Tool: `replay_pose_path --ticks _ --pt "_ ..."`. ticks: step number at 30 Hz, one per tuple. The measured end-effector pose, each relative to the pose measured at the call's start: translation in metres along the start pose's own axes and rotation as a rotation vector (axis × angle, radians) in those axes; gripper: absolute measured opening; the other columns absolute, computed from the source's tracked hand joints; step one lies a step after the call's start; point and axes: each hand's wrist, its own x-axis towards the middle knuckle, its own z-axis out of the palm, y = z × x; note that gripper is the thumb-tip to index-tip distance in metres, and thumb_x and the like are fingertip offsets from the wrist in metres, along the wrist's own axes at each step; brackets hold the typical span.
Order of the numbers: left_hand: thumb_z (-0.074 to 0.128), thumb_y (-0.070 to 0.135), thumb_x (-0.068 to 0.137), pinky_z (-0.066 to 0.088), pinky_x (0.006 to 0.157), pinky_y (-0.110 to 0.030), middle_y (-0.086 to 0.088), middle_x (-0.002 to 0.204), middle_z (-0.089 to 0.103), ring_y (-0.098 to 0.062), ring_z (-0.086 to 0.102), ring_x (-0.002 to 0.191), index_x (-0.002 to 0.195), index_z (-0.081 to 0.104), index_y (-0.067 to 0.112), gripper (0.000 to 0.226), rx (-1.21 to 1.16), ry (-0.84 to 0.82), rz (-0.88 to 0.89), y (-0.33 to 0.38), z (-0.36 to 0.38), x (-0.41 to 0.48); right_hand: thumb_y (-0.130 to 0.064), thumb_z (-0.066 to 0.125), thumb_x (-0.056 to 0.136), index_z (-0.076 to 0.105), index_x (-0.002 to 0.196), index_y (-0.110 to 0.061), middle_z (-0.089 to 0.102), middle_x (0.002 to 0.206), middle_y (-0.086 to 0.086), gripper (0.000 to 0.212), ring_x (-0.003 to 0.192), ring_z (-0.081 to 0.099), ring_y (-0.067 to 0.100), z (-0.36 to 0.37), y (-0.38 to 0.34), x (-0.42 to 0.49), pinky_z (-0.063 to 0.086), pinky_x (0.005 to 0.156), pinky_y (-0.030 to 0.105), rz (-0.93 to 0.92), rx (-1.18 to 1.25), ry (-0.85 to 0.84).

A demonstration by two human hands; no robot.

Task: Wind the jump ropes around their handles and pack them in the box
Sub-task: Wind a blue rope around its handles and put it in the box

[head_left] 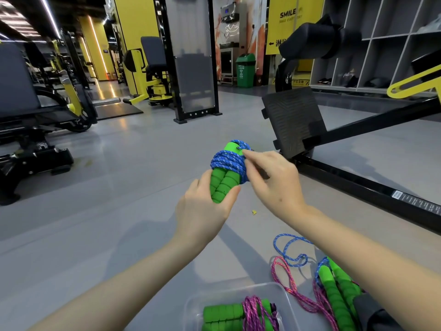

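My left hand (205, 211) grips the lower ends of two green foam handles (223, 183) held together upright. Blue rope (229, 162) is wound in several turns around their upper half. My right hand (272, 180) pinches the blue rope at the top of the bundle with thumb and forefinger. A clear plastic box (281, 295) stands on the floor below, holding a wound jump rope with green handles and purple rope (238, 315). To its right lie loose jump ropes (334, 290) with green handles, pink rope and blue rope, partly hidden by my right forearm.
I am over a grey gym floor. A black machine frame with a footplate (293, 118) runs along the right. Weight machines (35, 103) stand at the left and behind. A small yellow scrap (254, 212) lies on the floor.
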Motion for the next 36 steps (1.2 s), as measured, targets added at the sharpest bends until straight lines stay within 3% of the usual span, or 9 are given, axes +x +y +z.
replay_pose_path --ticks 5,11,15,20,22,24,26,30,36 --pt "0.064 0.054 0.077 0.047 0.082 -0.035 0.005 0.100 0.061 -0.019 0.057 0.099 0.120 0.053 0.030 0.051 0.017 0.022 -0.029 0.001 -0.001 0.002 -0.018 0.067 0.076 0.070 0.104 -0.003 0.069 0.105 0.008 0.032 0.096 0.064 0.022 0.008 0.003 -0.006 0.049 0.086 0.030 0.077 0.115 -0.070" --pt "0.074 0.046 0.069 0.044 0.082 -0.029 0.006 0.111 0.055 -0.016 0.054 0.103 0.134 0.041 0.029 0.074 -0.004 -0.095 -0.062 -0.003 0.004 -0.001 -0.013 0.068 0.075 0.069 0.103 -0.003 0.069 0.100 0.008 0.030 0.092 0.063 0.023 0.011 0.004 -0.007 0.050 0.083 0.030 0.095 0.122 -0.065" --pt "0.070 0.029 0.070 0.042 0.077 -0.028 0.004 0.110 0.051 -0.020 0.053 0.103 0.138 0.037 0.029 0.075 0.043 -0.129 -0.053 -0.005 0.003 -0.007 -0.010 0.066 0.075 0.061 0.110 -0.006 0.066 0.092 0.009 0.036 0.086 0.060 0.027 0.009 0.006 -0.011 0.051 0.076 0.040 0.068 0.034 -0.206" --pt "0.066 0.025 0.071 0.040 0.072 -0.028 0.004 0.105 0.051 -0.020 0.054 0.097 0.136 0.039 0.029 0.070 0.060 -0.111 -0.040 0.001 0.005 -0.015 -0.003 0.064 0.070 0.056 0.107 -0.005 0.063 0.090 0.010 0.038 0.085 0.055 0.027 0.012 0.006 -0.018 0.042 0.074 0.031 0.081 -0.013 -0.235" --pt "0.066 0.025 0.070 0.043 0.074 -0.029 0.003 0.106 0.052 -0.020 0.054 0.098 0.136 0.040 0.028 0.071 0.050 -0.095 -0.012 0.001 0.005 -0.013 -0.002 0.063 0.069 0.055 0.104 -0.007 0.063 0.092 0.006 0.037 0.085 0.056 0.023 0.010 0.002 -0.012 0.044 0.076 0.031 0.155 0.067 -0.203" --pt "0.068 0.024 0.069 0.044 0.074 -0.031 0.003 0.108 0.053 -0.020 0.054 0.099 0.135 0.041 0.027 0.071 0.052 -0.075 0.002 -0.001 0.003 -0.009 0.000 0.063 0.068 0.053 0.101 -0.011 0.063 0.090 0.001 0.036 0.079 0.055 0.012 0.007 -0.002 -0.004 0.044 0.073 0.021 0.276 0.217 -0.202" --pt "0.068 0.024 0.067 0.045 0.073 -0.031 0.005 0.110 0.053 -0.019 0.054 0.100 0.133 0.043 0.029 0.071 0.049 -0.055 -0.013 -0.004 0.001 -0.006 0.003 0.062 0.069 0.052 0.099 -0.016 0.064 0.088 0.002 0.037 0.070 0.052 0.001 0.003 -0.005 0.003 0.042 0.068 0.013 0.399 0.364 -0.252" --pt "0.069 0.021 0.065 0.042 0.070 -0.028 0.009 0.105 0.054 -0.016 0.054 0.095 0.128 0.046 0.032 0.068 0.025 -0.017 -0.003 -0.010 -0.002 -0.001 0.003 0.066 0.075 0.055 0.102 -0.014 0.062 0.084 0.002 0.034 0.075 0.049 0.012 -0.003 0.004 0.016 0.049 0.080 0.036 0.498 0.546 -0.442" --pt "0.070 0.021 0.063 0.040 0.072 -0.025 0.011 0.109 0.056 -0.014 0.054 0.098 0.129 0.046 0.034 0.071 0.038 -0.094 0.058 -0.018 0.001 -0.004 0.000 0.067 0.081 0.053 0.115 -0.014 0.056 0.084 0.000 0.039 0.066 0.046 0.011 -0.012 0.024 0.018 0.043 0.069 0.023 0.536 0.603 -0.703"
